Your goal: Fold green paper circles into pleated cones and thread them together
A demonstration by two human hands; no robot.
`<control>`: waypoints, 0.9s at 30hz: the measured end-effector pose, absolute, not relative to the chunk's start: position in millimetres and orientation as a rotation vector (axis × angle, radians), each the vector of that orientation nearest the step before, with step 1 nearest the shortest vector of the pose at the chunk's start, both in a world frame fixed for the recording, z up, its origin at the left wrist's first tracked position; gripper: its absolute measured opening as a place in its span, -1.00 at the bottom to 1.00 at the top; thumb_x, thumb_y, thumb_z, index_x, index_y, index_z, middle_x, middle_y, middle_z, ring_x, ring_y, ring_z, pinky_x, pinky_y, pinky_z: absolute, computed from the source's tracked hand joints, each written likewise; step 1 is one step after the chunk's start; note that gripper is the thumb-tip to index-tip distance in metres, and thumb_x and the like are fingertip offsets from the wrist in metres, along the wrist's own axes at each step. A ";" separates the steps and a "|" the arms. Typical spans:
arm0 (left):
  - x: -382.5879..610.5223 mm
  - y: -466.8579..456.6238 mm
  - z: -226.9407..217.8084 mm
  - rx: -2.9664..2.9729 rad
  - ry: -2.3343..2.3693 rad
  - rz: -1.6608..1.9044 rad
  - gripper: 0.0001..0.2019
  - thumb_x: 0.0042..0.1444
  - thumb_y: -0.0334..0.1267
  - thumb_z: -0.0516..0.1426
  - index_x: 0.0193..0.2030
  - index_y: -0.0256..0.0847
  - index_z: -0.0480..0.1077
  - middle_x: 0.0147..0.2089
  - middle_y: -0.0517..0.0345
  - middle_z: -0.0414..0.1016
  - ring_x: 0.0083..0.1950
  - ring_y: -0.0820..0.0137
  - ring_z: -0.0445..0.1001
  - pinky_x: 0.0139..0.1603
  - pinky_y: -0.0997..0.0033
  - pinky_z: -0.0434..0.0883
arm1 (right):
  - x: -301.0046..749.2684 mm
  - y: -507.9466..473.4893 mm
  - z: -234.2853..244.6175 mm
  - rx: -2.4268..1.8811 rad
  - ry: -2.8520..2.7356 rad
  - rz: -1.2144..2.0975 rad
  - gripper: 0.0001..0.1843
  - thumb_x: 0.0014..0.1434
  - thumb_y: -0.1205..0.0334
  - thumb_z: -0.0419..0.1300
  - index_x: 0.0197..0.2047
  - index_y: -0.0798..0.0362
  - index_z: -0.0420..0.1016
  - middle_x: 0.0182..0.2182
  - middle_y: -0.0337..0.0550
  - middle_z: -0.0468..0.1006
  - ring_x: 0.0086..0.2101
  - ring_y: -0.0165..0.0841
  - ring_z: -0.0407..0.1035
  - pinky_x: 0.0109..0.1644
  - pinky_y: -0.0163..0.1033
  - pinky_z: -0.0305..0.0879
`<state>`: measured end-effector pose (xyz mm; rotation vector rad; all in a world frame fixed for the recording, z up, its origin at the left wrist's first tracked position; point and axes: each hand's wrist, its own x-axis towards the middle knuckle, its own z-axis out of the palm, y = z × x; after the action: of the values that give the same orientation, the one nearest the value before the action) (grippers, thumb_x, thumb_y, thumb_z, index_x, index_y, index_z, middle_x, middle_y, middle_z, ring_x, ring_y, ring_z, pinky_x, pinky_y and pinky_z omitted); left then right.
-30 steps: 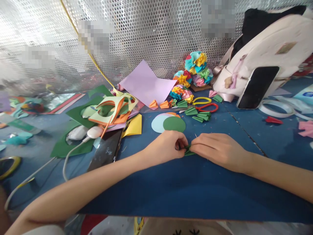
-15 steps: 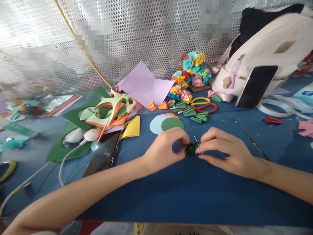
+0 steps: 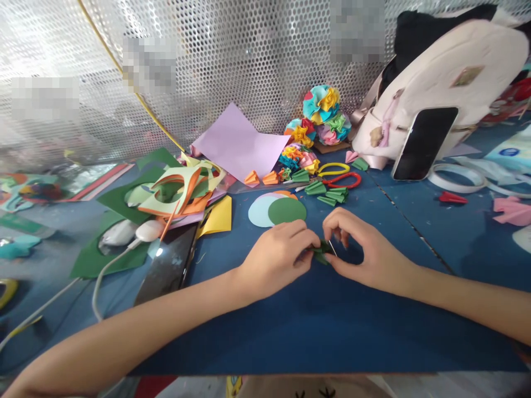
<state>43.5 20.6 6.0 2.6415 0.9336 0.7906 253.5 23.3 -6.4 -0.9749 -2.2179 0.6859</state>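
Note:
My left hand (image 3: pixel 282 251) pinches a pleated piece of dark green paper (image 3: pixel 322 255) between thumb and fingers, just above the blue table. Closing in from the other side, my right hand (image 3: pixel 369 251) has its thumb and forefinger at the paper's right edge, around a thin needle (image 3: pixel 333 247). The needle stands slanted against the paper; its tip and any thread cannot be made out. Beyond my left hand lie flat paper circles, a green circle (image 3: pixel 287 210) over a pale blue circle (image 3: pixel 261 211). Several folded green paper pieces (image 3: pixel 335 196) rest farther back.
Red-handled scissors (image 3: pixel 346 180) and a yellow loop handle (image 3: pixel 334 168) lie behind the hands. Paper pompoms (image 3: pixel 322 105), a lilac sheet (image 3: pixel 240 141), a leaning phone (image 3: pixel 425 143) and a pale backpack (image 3: pixel 452 77) line the back. Paper offcuts (image 3: pixel 166 190) and a white cable (image 3: pixel 99 282) are at left.
My right hand has moved closer to my left, its fingers now at the paper's edge. The green paper has turned, showing less of its pleated face. The view has shifted slightly right.

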 end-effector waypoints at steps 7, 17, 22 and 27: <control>43.4 23.5 8.3 2.126 0.953 0.792 -0.80 -0.04 -0.58 0.13 -0.29 -0.26 0.42 -0.36 0.24 0.43 -0.36 0.56 0.41 -0.32 0.60 0.36 | 257.8 27.3 -6.0 -0.944 -2.227 0.652 -0.86 0.16 0.35 0.21 -0.20 -0.05 0.39 -0.18 -0.17 0.33 -0.23 -0.32 0.28 -0.17 -0.18 0.28; 43.4 27.4 11.2 1.803 0.911 0.652 -0.82 0.01 -0.28 0.29 -0.31 -0.26 0.40 -0.37 0.21 0.45 -0.36 0.51 0.42 -0.31 0.51 0.37 | 255.8 28.2 -6.3 -0.924 -2.147 0.786 -0.90 0.17 0.28 0.26 -0.38 -0.01 0.44 -0.25 -0.20 0.34 -0.27 -0.36 0.32 -0.20 -0.22 0.29; 43.7 30.9 5.9 1.577 0.824 0.642 -0.78 0.03 -0.23 0.29 -0.41 -0.30 0.36 -0.43 0.21 0.42 -0.40 0.52 0.40 -0.33 0.50 0.36 | 254.3 25.5 -3.1 -0.883 -2.150 0.811 -0.87 0.17 0.35 0.25 -0.41 0.00 0.43 -0.25 -0.21 0.33 -0.24 -0.37 0.32 -0.15 -0.23 0.28; 43.8 30.2 5.9 1.683 0.836 0.700 -0.93 0.17 -0.34 0.15 -0.29 -0.30 0.38 -0.41 0.22 0.35 -0.39 0.53 0.32 -0.34 0.50 0.32 | 255.8 26.8 -2.3 -0.891 -2.111 0.887 -0.85 0.19 0.25 0.24 -0.42 0.02 0.41 -0.26 -0.18 0.35 -0.31 -0.37 0.31 -0.27 -0.24 0.28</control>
<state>43.8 30.2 5.9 1.6831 0.8357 0.6997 255.8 26.8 -2.3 -0.8913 -2.1111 0.8875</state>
